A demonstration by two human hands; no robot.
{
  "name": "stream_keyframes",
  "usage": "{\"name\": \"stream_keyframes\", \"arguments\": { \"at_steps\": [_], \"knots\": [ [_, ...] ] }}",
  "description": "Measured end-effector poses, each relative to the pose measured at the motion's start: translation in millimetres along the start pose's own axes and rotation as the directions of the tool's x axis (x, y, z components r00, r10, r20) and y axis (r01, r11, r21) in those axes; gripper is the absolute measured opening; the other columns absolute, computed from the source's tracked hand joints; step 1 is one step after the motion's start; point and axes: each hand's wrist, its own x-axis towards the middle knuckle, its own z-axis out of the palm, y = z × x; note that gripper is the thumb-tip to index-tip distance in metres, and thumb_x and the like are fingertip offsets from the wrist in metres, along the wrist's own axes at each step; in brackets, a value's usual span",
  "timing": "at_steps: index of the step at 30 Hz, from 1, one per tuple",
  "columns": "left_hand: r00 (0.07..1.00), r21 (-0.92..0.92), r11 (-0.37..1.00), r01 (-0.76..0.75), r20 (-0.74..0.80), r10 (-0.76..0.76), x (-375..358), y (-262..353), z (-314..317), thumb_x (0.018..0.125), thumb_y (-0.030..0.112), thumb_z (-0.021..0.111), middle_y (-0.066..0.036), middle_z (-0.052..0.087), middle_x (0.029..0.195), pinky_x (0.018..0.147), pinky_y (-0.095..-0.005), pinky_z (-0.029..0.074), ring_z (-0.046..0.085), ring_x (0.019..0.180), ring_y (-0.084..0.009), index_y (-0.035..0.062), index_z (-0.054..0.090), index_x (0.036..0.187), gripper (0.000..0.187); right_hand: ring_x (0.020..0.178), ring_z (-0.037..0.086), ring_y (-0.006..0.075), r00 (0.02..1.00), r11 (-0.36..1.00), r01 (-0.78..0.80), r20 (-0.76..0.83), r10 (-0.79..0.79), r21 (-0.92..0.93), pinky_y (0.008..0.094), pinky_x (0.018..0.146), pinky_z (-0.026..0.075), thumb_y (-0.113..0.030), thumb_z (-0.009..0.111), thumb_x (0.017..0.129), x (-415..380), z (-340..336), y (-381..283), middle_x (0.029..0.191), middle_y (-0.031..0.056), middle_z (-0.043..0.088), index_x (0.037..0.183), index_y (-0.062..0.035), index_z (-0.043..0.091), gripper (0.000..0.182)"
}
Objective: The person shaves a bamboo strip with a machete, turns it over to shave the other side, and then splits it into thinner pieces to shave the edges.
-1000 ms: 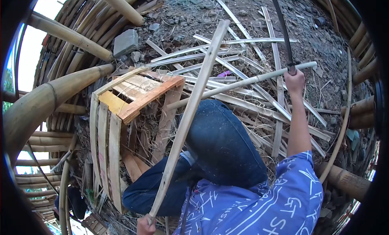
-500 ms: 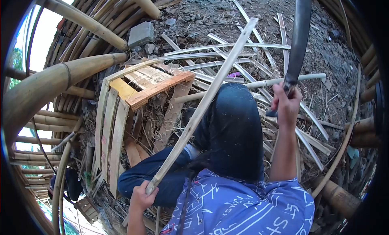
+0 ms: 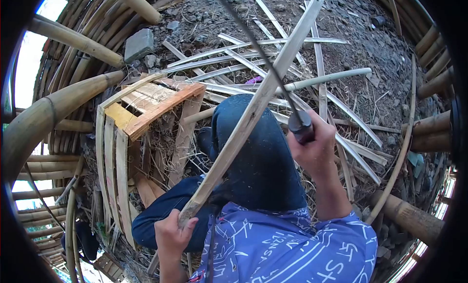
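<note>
My left hand (image 3: 171,235) is closed round the lower end of a long flat bamboo strip (image 3: 243,118), which slants up over my knee to the top of the view. My right hand (image 3: 314,145) grips the dark handle of a long knife (image 3: 263,54). Its thin-looking blade points up and left and crosses in front of the strip. Whether blade and strip touch, I cannot tell. Below the strip is my bent knee (image 3: 261,151) in dark jeans.
A wooden crate (image 3: 112,161) stands left of my legs. Several split strips (image 3: 321,63) and a round pole (image 3: 336,77) lie on the ground ahead. A grey block (image 3: 139,45) is near the thick bamboo poles (image 3: 63,102) at left.
My right hand has moved left and turned the knife, so its blade now tilts left across the strip. The strip has come closer, and the view has shifted right.
</note>
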Motion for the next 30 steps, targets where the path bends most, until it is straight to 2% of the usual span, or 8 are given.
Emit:
{"name": "stream_keyframes", "arguments": {
  "at_steps": [1,2,4,5,19,26,28,30],
  "knots": [
    [1.000,0.017,1.000,-0.022,-0.007,0.022,2,6,2,0.082,0.044,0.068,-0.017,0.048,0.051,0.042,-0.0371,0.038,0.053,0.048,-0.0363,0.0026,0.049,0.068,0.048,0.053,0.061,0.0248,0.998,0.997,0.052,-0.015,-0.053,-0.061,0.0314,0.051,0.046,-0.002,0.066,0.068,2,2,-1,0.060,0.0111,0.056,0.081,-0.0035,0.057,0.015],
    [1.000,0.018,0.999,-0.028,-0.001,0.028,5,11,4,0.082,0.044,0.068,-0.017,0.048,0.051,0.042,-0.0371,0.038,0.053,0.048,-0.0363,0.0026,0.049,0.068,0.048,0.053,0.061,0.0248,0.999,0.997,0.046,-0.021,-0.047,-0.064,0.0314,0.051,0.046,-0.002,0.066,0.068,3,5,0,0.060,0.0111,0.056,0.081,-0.0035,0.057,0.015],
    [0.994,0.135,0.985,-0.108,0.003,0.109,9,20,7,0.081,0.045,0.068,-0.016,0.048,0.050,0.042,-0.0385,0.038,0.052,0.046,-0.0359,0.0035,0.047,0.066,0.049,0.056,0.061,0.0302,0.974,0.966,0.195,-0.082,-0.211,-0.168,0.0350,0.052,0.047,-0.002,0.066,0.067,6,10,3,0.060,0.0132,0.056,0.080,-0.0038,0.057,0.016],
    [0.990,0.137,0.981,-0.138,-0.003,0.139,11,22,10,0.080,0.044,0.069,-0.016,0.048,0.050,0.042,-0.0393,0.038,0.051,0.046,-0.0357,0.0041,0.046,0.066,0.048,0.059,0.062,0.0329,0.980,0.965,0.170,-0.067,-0.187,-0.200,0.0389,0.053,0.049,-0.004,0.065,0.067,7,10,3,0.062,0.0149,0.058,0.080,-0.0047,0.056,0.016],
    [0.993,0.111,0.987,-0.116,0.016,0.114,1,4,17,0.083,0.045,0.065,-0.016,0.044,0.049,0.042,-0.0409,0.037,0.051,0.046,-0.0376,0.0037,0.042,0.064,0.051,0.058,0.062,0.0338,0.986,0.911,0.095,-0.087,-0.141,-0.400,0.0412,0.051,0.048,-0.006,0.063,0.065,-1,7,33,0.063,0.0158,0.060,0.074,-0.0051,0.055,0.012],
    [0.997,-0.046,0.998,-0.053,0.048,0.055,-20,-4,27,0.086,0.044,0.063,-0.018,0.043,0.050,0.042,-0.0406,0.036,0.049,0.046,-0.0394,0.0029,0.040,0.065,0.051,0.058,0.062,0.0309,0.960,0.864,0.235,-0.031,-0.277,-0.445,0.0404,0.053,0.049,-0.012,0.074,0.056,20,9,48,0.063,0.0129,0.059,0.075,-0.0062,0.054,0.029],
    [0.997,-0.054,0.998,-0.018,0.072,0.022,-21,4,22,0.086,0.043,0.063,-0.019,0.042,0.050,0.042,-0.0407,0.036,0.049,0.046,-0.0403,0.0023,0.040,0.065,0.051,0.054,0.057,0.0323,0.950,0.877,0.227,-0.100,-0.294,-0.424,0.0384,0.051,0.046,-0.003,0.071,0.051,28,7,50,0.059,0.0131,0.054,0.072,-0.0049,0.051,0.029],
    [0.997,-0.055,0.999,-0.002,0.082,0.007,-23,5,21,0.086,0.042,0.063,-0.019,0.041,0.050,0.042,-0.0412,0.035,0.048,0.047,-0.0410,0.0021,0.040,0.065,0.050,0.055,0.058,0.0324,0.949,0.858,0.233,-0.085,-0.303,-0.458,0.0388,0.052,0.047,-0.004,0.071,0.051,32,1,46,0.058,0.0134,0.054,0.071,-0.0050,0.050,0.029]
  ]
}}
